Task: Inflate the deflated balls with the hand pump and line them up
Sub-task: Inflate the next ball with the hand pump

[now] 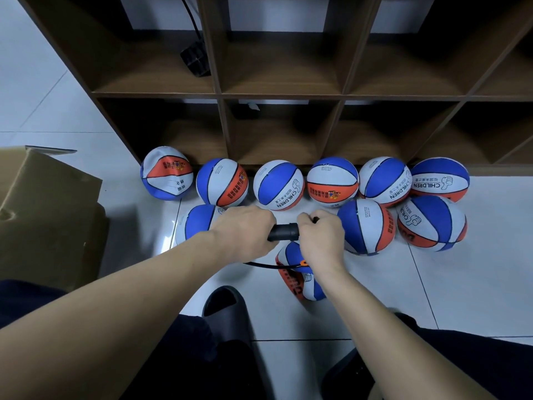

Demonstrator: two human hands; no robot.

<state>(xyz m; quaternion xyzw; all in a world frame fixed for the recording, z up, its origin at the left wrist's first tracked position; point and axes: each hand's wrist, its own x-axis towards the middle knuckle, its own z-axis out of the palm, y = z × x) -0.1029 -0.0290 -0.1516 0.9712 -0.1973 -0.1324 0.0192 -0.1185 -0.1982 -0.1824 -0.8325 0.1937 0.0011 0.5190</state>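
Below the shelf unit (282, 95), six balls are being kept lined; the pump handle (284, 232) is being gripped by both hands (245, 232), a limp ball (300, 280) is being filled.

You can read "CHILDREN", upside down beside a thumbs-up drawing, on the third ball (278, 184), fifth ball (385, 180) and sixth ball (439, 179) of the back row; Chinese print on the other balls is too small to read.
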